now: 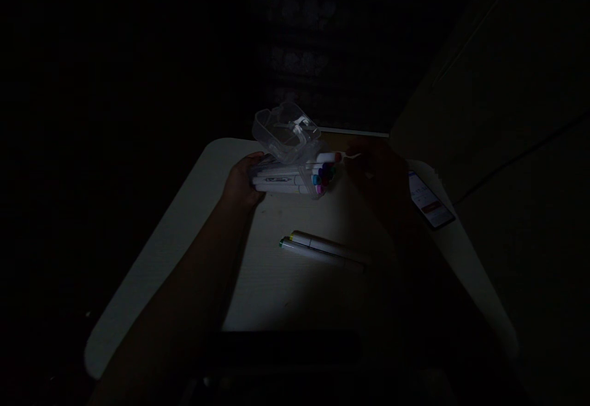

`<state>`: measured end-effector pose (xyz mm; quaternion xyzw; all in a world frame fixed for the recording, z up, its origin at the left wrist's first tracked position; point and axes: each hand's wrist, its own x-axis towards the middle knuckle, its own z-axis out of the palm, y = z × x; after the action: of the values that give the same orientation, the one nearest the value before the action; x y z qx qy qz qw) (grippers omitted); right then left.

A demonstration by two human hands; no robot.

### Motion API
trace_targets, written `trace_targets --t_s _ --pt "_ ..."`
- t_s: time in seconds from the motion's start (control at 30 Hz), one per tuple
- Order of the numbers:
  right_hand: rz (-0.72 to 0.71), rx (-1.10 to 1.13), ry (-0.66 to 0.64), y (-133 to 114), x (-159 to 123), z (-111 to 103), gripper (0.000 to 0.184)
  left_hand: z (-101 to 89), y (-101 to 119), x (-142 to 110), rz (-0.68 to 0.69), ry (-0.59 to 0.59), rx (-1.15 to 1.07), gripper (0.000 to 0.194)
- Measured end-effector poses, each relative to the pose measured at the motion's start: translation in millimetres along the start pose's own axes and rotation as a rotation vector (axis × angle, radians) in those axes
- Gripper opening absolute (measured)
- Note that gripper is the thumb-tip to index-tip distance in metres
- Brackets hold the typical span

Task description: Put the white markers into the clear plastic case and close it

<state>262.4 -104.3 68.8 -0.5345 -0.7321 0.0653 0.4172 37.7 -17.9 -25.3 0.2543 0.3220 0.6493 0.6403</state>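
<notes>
The scene is very dark. My left hand (240, 183) grips a clear plastic marker case (295, 172) that lies on its side on a white table (184, 234), its lid (283, 131) flipped open upward. Several white markers with coloured caps stick out of the case toward the right. My right hand (375, 175) pinches the orange-capped end of the top marker (328, 157) at the case's mouth. Two more markers (318, 249) lie side by side on the table nearer to me, one with a green cap and one with a yellow cap.
A phone (431, 200) with a lit screen lies near the table's right edge, beside my right hand. A dark flat object (281, 347) sits at the table's near edge. Everything beyond the table is almost black.
</notes>
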Motion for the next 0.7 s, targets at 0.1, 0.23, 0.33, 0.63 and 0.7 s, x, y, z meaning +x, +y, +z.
trace_targets --t_s 0.1,0.23,0.33,0.63,0.7 --pt "-0.014 -0.006 -0.006 -0.2 0.7 -0.4 0.021 -0.6 -0.3 0.9 -0.001 0.013 0.011 0.015" --pt "-0.009 -0.102 -0.077 -1.4 2.2 -5.5 0.015 -0.6 -0.7 1.3 0.001 0.013 -0.001 0.014" --pt "0.026 -0.210 -0.338 -2.2 -2.5 -11.7 0.021 -1.0 -1.3 1.9 0.004 -0.014 -0.025 0.013" --pt "-0.090 -0.329 -0.937 -13.4 -32.2 8.1 0.045 -1.1 -1.7 2.0 0.008 0.034 0.007 0.017" --pt "-0.140 -0.358 -0.961 -17.3 -33.6 19.0 0.039 -0.8 -1.6 1.7 0.009 0.032 0.009 0.018"
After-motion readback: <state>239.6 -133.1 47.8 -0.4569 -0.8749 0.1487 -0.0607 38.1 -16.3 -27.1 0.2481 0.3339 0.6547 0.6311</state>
